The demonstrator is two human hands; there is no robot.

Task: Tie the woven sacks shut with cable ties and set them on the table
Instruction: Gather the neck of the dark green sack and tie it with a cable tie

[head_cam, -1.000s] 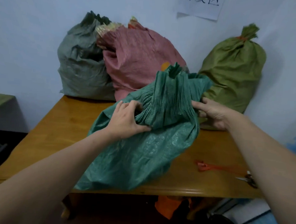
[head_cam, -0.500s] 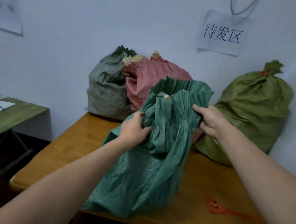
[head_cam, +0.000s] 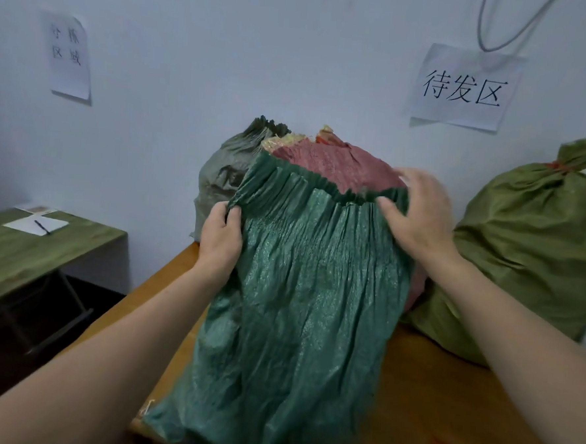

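Head: pleated green woven sack point(head_cam: 308, 291)

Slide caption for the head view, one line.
Left hand and right hand hold the untied mouth of the green sack on the table.

Two bare hands, the left hand point(head_cam: 220, 241) and the right hand point(head_cam: 419, 212); behind the fingers point(head_cam: 411, 177), wrists and forearms are uncovered to the frame's lower edge
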